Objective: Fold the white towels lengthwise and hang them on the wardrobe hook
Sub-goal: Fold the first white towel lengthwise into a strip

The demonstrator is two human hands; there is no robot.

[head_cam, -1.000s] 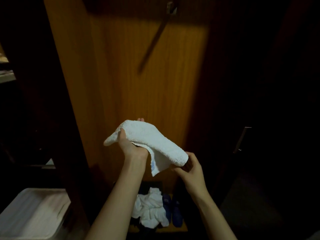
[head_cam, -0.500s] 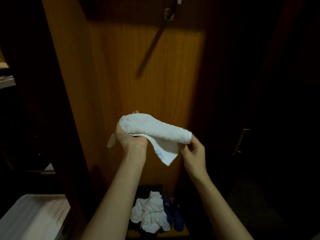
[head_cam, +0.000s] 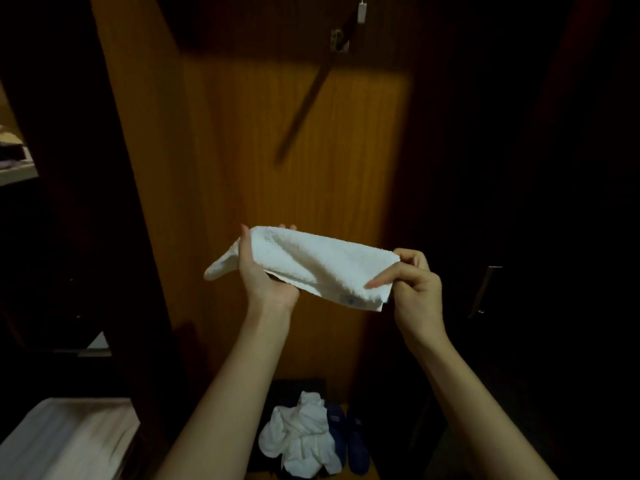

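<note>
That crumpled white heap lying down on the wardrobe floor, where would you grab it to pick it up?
I would pinch the raised fold at the top of the crumpled white towel, coming straight down from above. That ridge stands clear of the heap, while the dark blue slippers crowd its right side and the wardrobe panel rises behind it.

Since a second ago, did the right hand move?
Yes. The right hand went up and out to the right, away from the white pile on the wardrobe floor, pulling the towel flatter.

Head view, facing down, close to wardrobe panel (head_cam: pixel 277 168)
</note>
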